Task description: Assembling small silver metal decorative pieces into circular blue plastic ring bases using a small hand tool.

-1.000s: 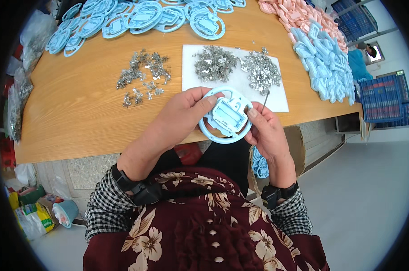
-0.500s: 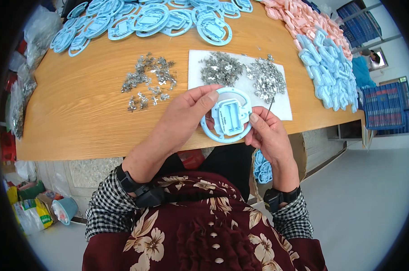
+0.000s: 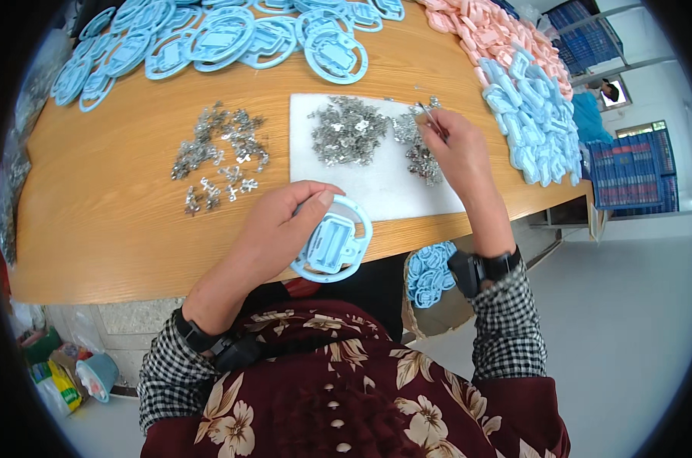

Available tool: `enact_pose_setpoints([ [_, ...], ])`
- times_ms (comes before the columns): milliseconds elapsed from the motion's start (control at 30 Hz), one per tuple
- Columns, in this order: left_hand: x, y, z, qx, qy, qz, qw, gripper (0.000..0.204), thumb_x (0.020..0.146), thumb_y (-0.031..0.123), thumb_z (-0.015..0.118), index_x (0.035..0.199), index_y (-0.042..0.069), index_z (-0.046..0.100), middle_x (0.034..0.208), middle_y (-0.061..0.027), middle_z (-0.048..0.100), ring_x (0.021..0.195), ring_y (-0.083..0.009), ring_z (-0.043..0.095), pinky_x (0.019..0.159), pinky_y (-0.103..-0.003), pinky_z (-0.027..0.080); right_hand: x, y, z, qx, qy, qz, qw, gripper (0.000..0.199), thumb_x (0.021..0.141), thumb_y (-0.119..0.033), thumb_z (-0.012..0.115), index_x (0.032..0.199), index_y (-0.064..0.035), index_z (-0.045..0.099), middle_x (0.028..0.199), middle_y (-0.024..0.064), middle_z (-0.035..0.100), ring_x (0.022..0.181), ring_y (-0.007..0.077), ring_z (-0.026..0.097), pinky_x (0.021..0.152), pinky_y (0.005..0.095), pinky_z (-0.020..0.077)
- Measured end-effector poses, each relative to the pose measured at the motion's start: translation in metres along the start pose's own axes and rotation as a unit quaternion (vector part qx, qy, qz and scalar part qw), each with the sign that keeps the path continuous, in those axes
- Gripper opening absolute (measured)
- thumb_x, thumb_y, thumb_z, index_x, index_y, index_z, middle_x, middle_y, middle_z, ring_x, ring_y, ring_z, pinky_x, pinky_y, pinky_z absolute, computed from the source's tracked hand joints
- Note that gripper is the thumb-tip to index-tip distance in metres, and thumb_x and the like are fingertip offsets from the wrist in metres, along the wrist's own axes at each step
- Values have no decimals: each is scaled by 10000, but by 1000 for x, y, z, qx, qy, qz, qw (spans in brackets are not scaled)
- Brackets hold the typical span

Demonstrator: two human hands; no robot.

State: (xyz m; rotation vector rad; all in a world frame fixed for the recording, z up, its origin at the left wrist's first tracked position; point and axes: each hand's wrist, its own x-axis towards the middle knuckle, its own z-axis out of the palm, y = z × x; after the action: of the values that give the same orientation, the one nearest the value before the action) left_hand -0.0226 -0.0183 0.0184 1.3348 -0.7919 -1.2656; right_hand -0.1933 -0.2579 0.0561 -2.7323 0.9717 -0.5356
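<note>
My left hand (image 3: 281, 225) grips the upper left rim of a light-blue plastic steering-wheel-shaped part (image 3: 355, 256) at the table's front edge. A rectangular compartment in its middle faces up. Farther right, my right hand (image 3: 460, 149) pinches a thin metal tool, seemingly tweezers (image 3: 431, 118), over the right heap of small metal pieces (image 3: 424, 164). That hand hides part of this heap. Whether the tool's tip holds a piece is too small to tell. Another heap of small metal pieces (image 3: 350, 131) lies beside it on a white sheet (image 3: 304, 164).
Loose metal pieces (image 3: 231, 141) are scattered on the wooden table (image 3: 101, 221) at left. Many blue wheel-shaped parts (image 3: 224, 38) pile up at the far side. Blue parts (image 3: 533, 122) and pink parts (image 3: 498, 38) are heaped at right. A box of blue parts (image 3: 430, 275) stands below the table edge.
My right hand has left the blue wheel part and reached forward with the tool to the right heap. My left hand still holds the part, now lower and farther left in view.
</note>
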Motion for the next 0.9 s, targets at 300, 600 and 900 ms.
enact_pose_setpoints([
  [300, 0, 0, -5, -63, -29, -17, 997, 298, 1068, 221, 521, 1182, -14, 663, 979, -17, 712, 850, -54, 655, 752, -221, 543, 44, -2, 9, 40, -109, 78, 990, 213, 915, -201, 648, 1034, -33, 702, 896, 121, 710, 819, 257, 675, 751, 376, 522],
  [600, -2, 4, -5, -43, -38, -15, 998, 275, 1067, 192, 516, 1186, -14, 654, 996, -25, 715, 861, -55, 659, 755, -221, 543, 57, -22, 25, 174, -115, 17, 978, 207, 923, -184, 654, 1047, -21, 689, 819, 86, 699, 745, 187, 646, 703, 329, 508],
  [900, -3, -2, -5, 1, -46, 0, 999, 251, 1023, 219, 610, 1145, 10, 676, 899, 2, 705, 759, -33, 625, 669, -225, 523, 23, -107, 14, 154, -186, -58, 969, 203, 902, -179, 686, 1024, -18, 708, 818, 97, 663, 747, 240, 615, 677, 342, 491],
])
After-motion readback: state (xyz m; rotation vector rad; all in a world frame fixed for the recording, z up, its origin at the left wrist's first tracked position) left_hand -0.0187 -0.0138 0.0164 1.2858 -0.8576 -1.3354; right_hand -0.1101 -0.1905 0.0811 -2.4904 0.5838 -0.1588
